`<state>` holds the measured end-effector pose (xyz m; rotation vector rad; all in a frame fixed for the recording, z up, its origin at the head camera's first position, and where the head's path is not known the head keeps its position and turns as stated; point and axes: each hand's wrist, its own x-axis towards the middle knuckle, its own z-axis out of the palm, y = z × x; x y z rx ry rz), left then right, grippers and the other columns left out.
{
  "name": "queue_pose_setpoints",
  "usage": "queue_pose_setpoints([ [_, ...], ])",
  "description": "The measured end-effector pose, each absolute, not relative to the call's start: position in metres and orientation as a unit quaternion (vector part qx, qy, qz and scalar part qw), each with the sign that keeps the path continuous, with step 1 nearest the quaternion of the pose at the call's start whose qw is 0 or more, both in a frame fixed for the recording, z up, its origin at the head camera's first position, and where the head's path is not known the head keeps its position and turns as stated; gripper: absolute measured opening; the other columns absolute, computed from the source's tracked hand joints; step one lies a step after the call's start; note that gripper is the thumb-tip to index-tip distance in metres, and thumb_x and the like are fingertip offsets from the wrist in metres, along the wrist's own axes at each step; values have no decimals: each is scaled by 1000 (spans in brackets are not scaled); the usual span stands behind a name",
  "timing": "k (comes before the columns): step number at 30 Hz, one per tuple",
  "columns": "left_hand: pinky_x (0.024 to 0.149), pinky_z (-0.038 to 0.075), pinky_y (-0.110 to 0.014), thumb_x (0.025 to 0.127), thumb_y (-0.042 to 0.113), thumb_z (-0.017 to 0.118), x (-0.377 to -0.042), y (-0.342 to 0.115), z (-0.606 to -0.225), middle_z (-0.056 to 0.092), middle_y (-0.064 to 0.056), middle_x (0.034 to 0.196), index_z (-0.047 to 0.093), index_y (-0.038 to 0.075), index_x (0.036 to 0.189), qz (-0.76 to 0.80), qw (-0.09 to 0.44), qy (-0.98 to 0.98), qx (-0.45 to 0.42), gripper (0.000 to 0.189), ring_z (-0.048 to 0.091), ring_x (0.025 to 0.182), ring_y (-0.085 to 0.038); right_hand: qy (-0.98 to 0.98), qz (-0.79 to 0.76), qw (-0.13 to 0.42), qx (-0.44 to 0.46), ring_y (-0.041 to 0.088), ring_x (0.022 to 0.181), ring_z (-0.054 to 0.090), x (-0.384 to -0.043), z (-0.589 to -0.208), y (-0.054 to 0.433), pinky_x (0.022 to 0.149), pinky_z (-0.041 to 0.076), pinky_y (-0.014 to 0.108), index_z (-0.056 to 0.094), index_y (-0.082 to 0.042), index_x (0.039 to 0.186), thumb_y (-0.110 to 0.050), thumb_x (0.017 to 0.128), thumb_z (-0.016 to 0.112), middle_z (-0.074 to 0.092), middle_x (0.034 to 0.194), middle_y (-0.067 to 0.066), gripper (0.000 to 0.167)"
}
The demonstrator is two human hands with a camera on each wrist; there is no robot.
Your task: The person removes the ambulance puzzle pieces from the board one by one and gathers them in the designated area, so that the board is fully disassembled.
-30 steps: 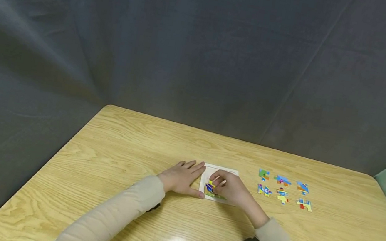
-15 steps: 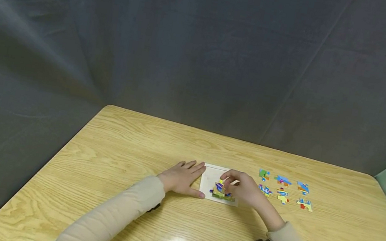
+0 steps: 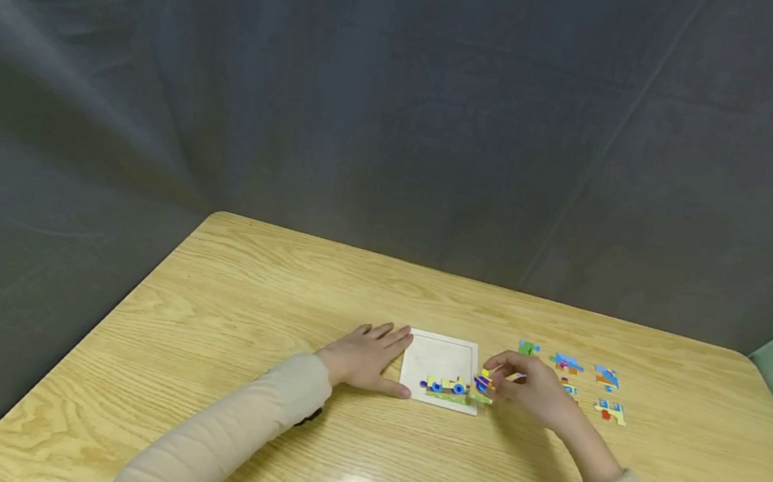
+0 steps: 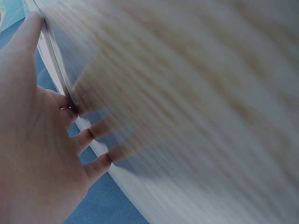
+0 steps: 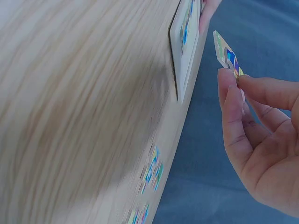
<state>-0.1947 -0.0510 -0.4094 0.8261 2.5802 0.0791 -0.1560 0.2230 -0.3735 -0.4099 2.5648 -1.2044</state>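
My right hand (image 3: 528, 388) pinches a jigsaw piece (image 5: 228, 55) between thumb and fingers. The piece is green, blue and yellow, and in the right wrist view it hangs raised above the table. In the head view it overlaps the right edge of a white puzzle tray (image 3: 440, 355). Joined pieces (image 3: 448, 389) with blue wheels lie along the tray's near side. My left hand (image 3: 368, 358) lies flat with fingers spread, its thumb and fingertips at the tray's left edge. From the left wrist camera, the thumb and fingertips show against the edge of the tray (image 4: 57, 63).
Right of the tray, several loose jigsaw pieces (image 3: 606, 377) lie in two rows, some partly hidden behind my right hand. They rest on a wood-grain table (image 3: 274, 282). A dark curtain (image 3: 407, 109) hangs behind the table's far edge.
My right hand has moved right with the pinched piece, from over the tray's lower left to its right edge. The joined wheeled pieces are now uncovered. The left hand has stayed put.
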Motion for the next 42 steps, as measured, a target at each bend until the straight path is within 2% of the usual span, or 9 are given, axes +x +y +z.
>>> queue_pose_setpoints([
  [11,124,10,-44,89,71,38,-193,-51,-408,-3,8,163,4,22,156,24,215,930,297,89,3,152,-19,898,-397,136,-135,11,78,58,-153,-380,259,65,57,24,59,11,108,4,91,54,59,91,14,19],
  [18,124,10,-44,89,71,38,-194,-51,-409,-2,8,163,4,22,156,20,211,930,300,90,3,152,-19,885,-416,163,-128,4,74,54,-152,-386,277,64,55,19,58,15,109,8,91,51,56,90,13,21],
  [29,124,9,-44,89,72,38,-196,-51,-411,-4,9,162,2,23,156,18,212,931,297,91,2,152,-18,867,-434,209,-126,8,76,60,-152,-393,291,69,58,23,55,16,110,6,94,49,56,92,14,21],
  [42,124,10,-44,90,70,39,-194,-51,-407,-2,8,163,4,21,156,21,212,930,298,89,3,152,-19,858,-442,229,-126,3,77,59,-154,-399,296,70,58,22,53,19,111,4,94,49,56,93,13,23],
])
